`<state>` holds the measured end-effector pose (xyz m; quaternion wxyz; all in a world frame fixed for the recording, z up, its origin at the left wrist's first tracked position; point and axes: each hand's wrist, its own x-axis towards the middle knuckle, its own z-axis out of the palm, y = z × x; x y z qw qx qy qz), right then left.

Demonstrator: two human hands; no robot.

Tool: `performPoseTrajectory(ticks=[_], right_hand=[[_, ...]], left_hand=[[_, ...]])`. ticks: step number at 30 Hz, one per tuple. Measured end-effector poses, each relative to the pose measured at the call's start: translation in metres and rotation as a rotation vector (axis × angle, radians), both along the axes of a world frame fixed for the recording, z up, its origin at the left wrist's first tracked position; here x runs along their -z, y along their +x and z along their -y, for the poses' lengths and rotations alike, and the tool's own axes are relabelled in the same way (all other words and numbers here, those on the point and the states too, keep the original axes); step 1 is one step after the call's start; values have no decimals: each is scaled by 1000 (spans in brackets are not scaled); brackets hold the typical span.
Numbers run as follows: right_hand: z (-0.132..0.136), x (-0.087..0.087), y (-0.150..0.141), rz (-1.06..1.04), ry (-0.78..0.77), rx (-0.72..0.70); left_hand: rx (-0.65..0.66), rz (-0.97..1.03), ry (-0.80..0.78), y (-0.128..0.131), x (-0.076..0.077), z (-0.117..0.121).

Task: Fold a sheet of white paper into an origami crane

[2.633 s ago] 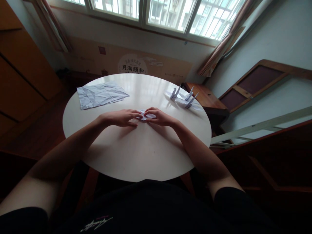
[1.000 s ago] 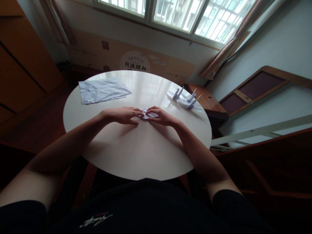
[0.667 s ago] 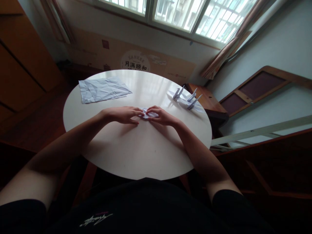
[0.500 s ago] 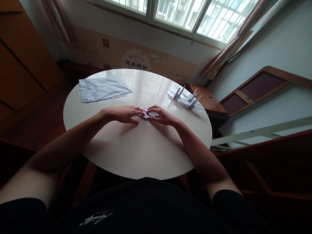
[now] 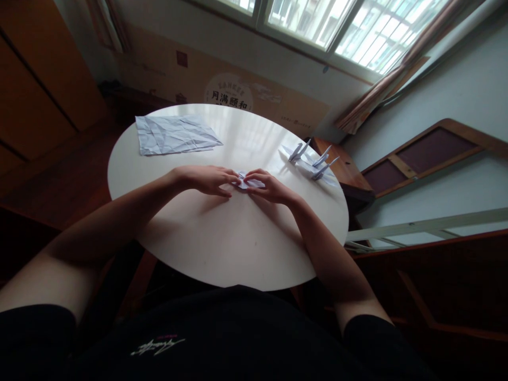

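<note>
A small piece of folded white paper (image 5: 243,183) lies on the round white table (image 5: 222,238), between my two hands. My left hand (image 5: 208,180) comes in from the left, palm down, its fingertips pressing on the paper's left part and its thumb lower, close to the tabletop. From the right, my right hand (image 5: 268,187) grips the paper's other side between thumb and fingers. Fingers cover much of the paper, so its exact folds are hidden. Several folded paper cranes (image 5: 313,160) stand together at the table's right side.
Crumpled white paper sheets (image 5: 177,135) lie flat at the table's far left. Beyond the right edge stands a wooden piece of furniture (image 5: 343,169). A window (image 5: 313,21) is in the far wall, above a printed cardboard panel (image 5: 270,103).
The view has shifted a little, so the table and its things sit slightly further right in the picture. Both hands stay at the folded paper with almost the same finger positions.
</note>
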<state>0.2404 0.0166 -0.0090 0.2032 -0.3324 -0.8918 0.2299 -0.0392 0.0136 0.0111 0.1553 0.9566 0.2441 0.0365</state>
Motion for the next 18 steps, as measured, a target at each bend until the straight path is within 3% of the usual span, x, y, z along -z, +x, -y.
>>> performPoseTrajectory(ticks=[18], right_hand=[[0,1,2,-4,-14,20]], left_hand=[[1,12,-37,1,-7,5]])
